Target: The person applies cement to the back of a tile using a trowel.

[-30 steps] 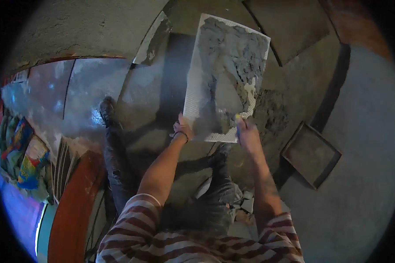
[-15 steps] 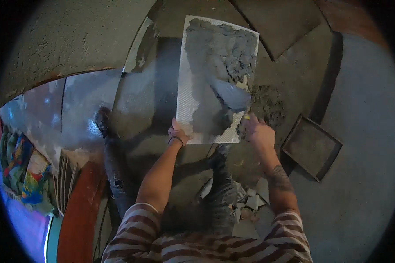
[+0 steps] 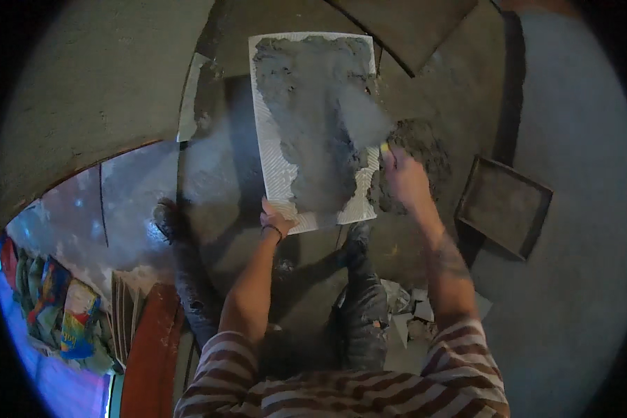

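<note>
A rectangular tile (image 3: pixel 283 189) with a white ribbed back is held up in front of me. Grey mortar (image 3: pixel 306 90) covers most of it; ribbed white strips show along the left edge and lower right. My left hand (image 3: pixel 277 219) grips the tile's lower left corner, its fingers partly hidden. In my right hand (image 3: pixel 407 177) is the handle of a trowel (image 3: pixel 362 117), of which a bit of yellow shows. The trowel blade, smeared by motion, lies over the right half of the mortar.
A heap of mortar (image 3: pixel 425 157) lies on the floor right of the tile. Farther right is a shallow square tray (image 3: pixel 505 209). Broken tile pieces (image 3: pixel 414 317) lie by my right leg. Colourful bags (image 3: pixel 80 313) and thin boards (image 3: pixel 124 306) are at the left.
The trowel has moved up along the tile, and mortar now lies more smoothly down the middle. In the picture the tile has shifted left and tilted the other way; the whole view has shifted too.
</note>
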Demonstrator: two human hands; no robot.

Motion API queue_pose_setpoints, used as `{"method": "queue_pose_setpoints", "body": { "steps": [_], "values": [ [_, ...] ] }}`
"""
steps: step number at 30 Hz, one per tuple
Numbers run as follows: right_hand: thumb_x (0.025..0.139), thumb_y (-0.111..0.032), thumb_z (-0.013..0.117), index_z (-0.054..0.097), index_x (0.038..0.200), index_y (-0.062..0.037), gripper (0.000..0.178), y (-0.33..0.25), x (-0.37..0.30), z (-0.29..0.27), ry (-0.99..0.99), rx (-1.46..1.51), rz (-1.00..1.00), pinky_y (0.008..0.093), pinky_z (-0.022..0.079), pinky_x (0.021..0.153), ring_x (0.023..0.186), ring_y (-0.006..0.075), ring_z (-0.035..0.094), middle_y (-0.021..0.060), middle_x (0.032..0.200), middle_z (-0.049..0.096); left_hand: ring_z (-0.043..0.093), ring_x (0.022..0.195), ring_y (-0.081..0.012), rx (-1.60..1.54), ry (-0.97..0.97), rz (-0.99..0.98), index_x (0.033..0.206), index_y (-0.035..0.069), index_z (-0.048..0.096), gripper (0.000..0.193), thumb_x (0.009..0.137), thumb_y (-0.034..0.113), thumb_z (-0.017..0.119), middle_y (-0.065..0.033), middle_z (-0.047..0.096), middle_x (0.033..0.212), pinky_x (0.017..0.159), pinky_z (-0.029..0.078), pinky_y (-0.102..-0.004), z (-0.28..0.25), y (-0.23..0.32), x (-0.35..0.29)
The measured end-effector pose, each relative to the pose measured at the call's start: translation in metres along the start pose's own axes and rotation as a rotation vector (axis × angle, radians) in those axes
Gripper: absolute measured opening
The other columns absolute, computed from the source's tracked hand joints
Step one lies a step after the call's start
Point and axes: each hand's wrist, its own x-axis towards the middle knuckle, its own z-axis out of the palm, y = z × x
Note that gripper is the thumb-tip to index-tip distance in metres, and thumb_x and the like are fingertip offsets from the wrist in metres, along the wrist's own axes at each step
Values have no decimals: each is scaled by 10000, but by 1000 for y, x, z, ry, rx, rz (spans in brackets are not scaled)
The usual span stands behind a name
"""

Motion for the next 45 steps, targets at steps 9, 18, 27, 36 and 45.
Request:
{"method": "queue_pose_setpoints", "body": {
  "steps": [9,18,27,36,45],
  "values": [
    [930,-384,449,553,862,-14,390,44,-17,11,-532,350,128,361,451,547,600,209,543,101,696,572,406,1194,-382,95,94,77,1398,88,-77,1280,545,322,849,-271,391,1265,1007,354,-419,4,-18,17],
    [862,-308,527,521,1222,-211,374,104,-122,33,-150,-397,-297,433,479,552,634,344,598,151,829,581,397,1203,-388,168,50,-7,1399,60,-73,1293,535,295,860,-278,380,1282,1016,345,-407,0,-44,34],
    [885,-374,492,558,1123,-178,316,102,-5,65,4,-127,-97,440,483,609,725,350,615,191,806,603,403,1183,-374,24,19,184,1364,-14,-150,1319,570,297,856,-290,381,1264,1014,342,-375,13,-49,45],
    [903,-387,470,601,953,-27,387,99,-116,86,-17,439,219,421,465,661,725,337,611,193,793,618,488,1144,-265,176,-30,229,1171,-105,493,780,659,408,782,-168,523,1239,989,361,-340,95,-62,47],
    [920,-431,426,608,846,-28,448,62,-96,70,-270,627,382,353,426,499,499,215,532,102,607,561,366,1224,-388,111,-96,20,1375,-61,-43,1212,615,306,826,-299,330,1346,1031,322,-388,-8,-65,71]
  ]
}}
